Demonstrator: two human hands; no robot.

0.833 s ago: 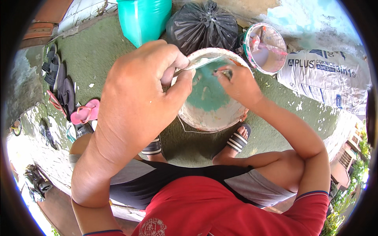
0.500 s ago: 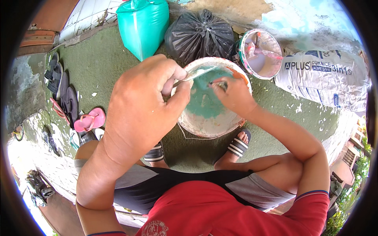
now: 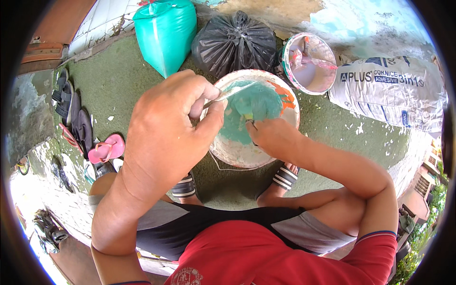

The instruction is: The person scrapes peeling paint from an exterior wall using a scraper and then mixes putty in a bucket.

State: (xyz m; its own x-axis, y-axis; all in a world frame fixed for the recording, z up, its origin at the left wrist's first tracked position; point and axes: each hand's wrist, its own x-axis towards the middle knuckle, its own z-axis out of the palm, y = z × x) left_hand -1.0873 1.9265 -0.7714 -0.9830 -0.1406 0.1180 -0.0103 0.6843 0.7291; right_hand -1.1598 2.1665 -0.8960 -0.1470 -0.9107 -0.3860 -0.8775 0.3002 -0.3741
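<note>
A large white bucket (image 3: 251,72), its rim smeared with paint, stands between my feet with teal paint (image 3: 268,105) inside. My left hand (image 3: 166,114) is closed in a pinch over the bucket's left rim. Between its thumb and forefinger is a thin, flat whitish strip (image 3: 237,90), whose far end reaches over the paint. Inside the bucket's right half, my right hand (image 3: 278,135) is closed with its fingertips down near the paint. A small dark-edged thing shows at those fingertips, mostly hidden by the fingers. Orange paint (image 3: 287,97) streaks the bucket's inner right wall.
Behind the bucket sit a teal plastic bag (image 3: 166,35) and a tied black bag (image 3: 235,45). A smaller pail (image 3: 308,76) with milky liquid stands at the back right, beside a large white sack (image 3: 387,95). Pink flip-flops (image 3: 107,148) and dark sandals (image 3: 64,99) lie at left.
My right hand has moved down and slightly left within the bucket, toward me. My left hand keeps its pinch on the strip. The whole view has shifted slightly.
</note>
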